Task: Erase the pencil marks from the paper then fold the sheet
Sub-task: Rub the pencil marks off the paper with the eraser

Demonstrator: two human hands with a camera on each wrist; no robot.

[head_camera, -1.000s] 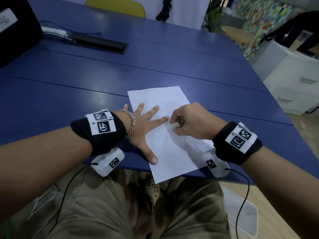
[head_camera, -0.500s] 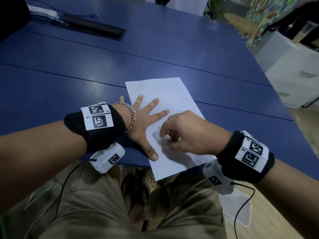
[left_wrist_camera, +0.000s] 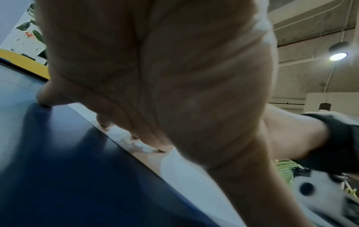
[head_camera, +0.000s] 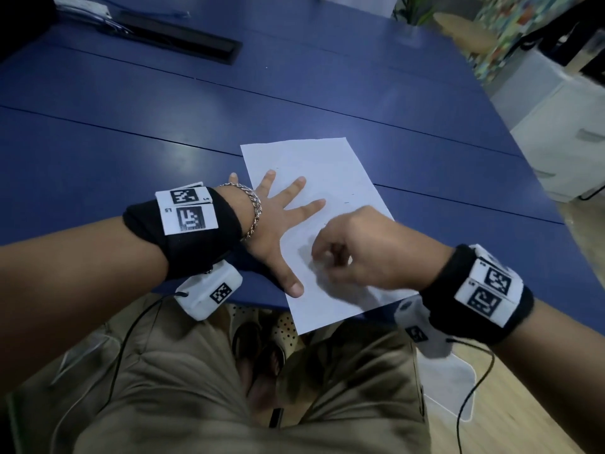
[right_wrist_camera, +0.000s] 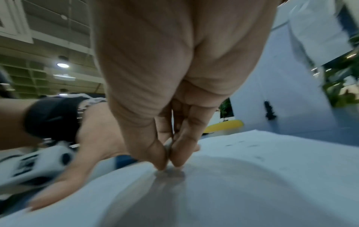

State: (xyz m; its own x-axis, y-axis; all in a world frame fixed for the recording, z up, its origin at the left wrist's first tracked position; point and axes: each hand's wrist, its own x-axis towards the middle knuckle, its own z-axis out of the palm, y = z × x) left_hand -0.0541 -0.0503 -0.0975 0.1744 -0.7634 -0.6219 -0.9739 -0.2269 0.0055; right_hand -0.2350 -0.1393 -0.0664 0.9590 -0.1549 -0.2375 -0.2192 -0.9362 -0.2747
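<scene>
Here, white paper (head_camera: 314, 178) flat on a blue table (head_camera: 163, 109), near edge hanging over the table's front. Left hand (head_camera: 278, 224) spread and relaxed, fingers straight, pressing the sheet's left side, likely to stop sliding under rubbing. Right hand (head_camera: 360, 250) curled, thumb and fingertips (right_wrist_camera: 161, 159) pinching a small pale eraser (right_wrist_camera: 168, 145) against the sheet's middle. Faint pencil marks (head_camera: 350, 198) beyond. Erasing seemingly unfinished; no fold yet.

The blue counter (head_camera: 327, 93) carries a white paper sheet (head_camera: 327, 172) lying flat at its near edge, one corner overhanging. A black recessed strip (head_camera: 176, 44) sits well beyond the sheet, toward the far left.
</scene>
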